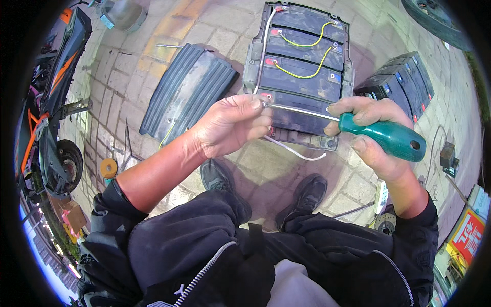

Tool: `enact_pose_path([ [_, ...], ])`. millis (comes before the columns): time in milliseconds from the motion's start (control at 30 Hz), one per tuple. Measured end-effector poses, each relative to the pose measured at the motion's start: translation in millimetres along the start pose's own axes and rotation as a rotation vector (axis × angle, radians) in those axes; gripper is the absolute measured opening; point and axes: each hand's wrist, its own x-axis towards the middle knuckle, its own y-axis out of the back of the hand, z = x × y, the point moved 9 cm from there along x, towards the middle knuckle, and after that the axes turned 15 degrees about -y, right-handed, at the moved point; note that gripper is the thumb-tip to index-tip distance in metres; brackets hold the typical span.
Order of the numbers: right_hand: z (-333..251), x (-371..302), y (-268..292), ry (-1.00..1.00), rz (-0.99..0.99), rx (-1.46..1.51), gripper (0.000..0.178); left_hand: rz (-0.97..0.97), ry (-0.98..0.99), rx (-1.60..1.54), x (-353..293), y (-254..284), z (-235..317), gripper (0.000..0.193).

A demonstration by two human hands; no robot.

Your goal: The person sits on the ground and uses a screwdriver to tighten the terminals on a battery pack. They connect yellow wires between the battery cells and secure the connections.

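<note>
My right hand is wrapped around the green handle of a screwdriver, its metal shaft pointing left. At the tip of that shaft, the thumb and fingers of my left hand are pinched together; a small metal bit shows there, too small to name. Both hands hover above the near end of a battery pack, a row of dark batteries in a black case. Yellow-green wires link several of its terminals. A white cable runs down the left side, and its loose end lies near my feet.
A ribbed dark cover lies on the paving left of the pack. More black batteries stand to the right. A motorcycle is at far left, beside a tape roll. A power strip rests by my right knee.
</note>
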Motion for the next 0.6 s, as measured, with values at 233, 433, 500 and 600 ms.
enact_pose_path([
  [233, -5.4, 1.4, -9.8, 0.034, -0.108, -0.3, 0.026, 0.11, -0.008, 0.1, -0.5, 7.9, -2.3, 0.018],
  [433, -7.4, 7.2, -12.1, 0.095, -0.055, -0.26, 0.025, 0.114, 0.014, 0.071, 1.1, 14.3, -8.1, 0.017],
  [500, -3.0, 7.9, -5.6, 0.028, 0.017, -0.13, 0.024, 0.075, 0.028, 0.055, 1.8, 19.6, -10.0, 0.019],
  [600, 10.8, 9.8, 5.8, -0.102, 0.064, 0.085, 0.026, 0.083, 0.022, 0.046, 3.6, 17.4, -9.7, 0.018],
])
